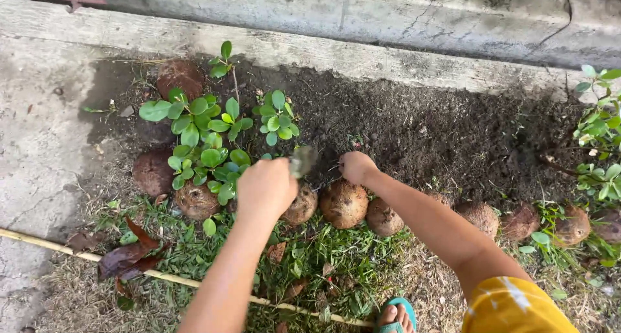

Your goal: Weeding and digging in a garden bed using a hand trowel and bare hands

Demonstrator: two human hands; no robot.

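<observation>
Both forearms reach forward — left hand (265, 187) fisted round a blurred tool (302, 159), long axis unclear; right hand (356, 166) closed at the soil (414, 126) — grip contents hidden.

Two hands (266, 187), about ten coconut husks (343, 203), one bamboo stick (162, 276), one sandalled foot (396, 317)

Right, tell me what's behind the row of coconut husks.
Behind the coconut husks lies dark soil with a leafy plant, then a concrete curb. The left hand covers part of it.
</observation>
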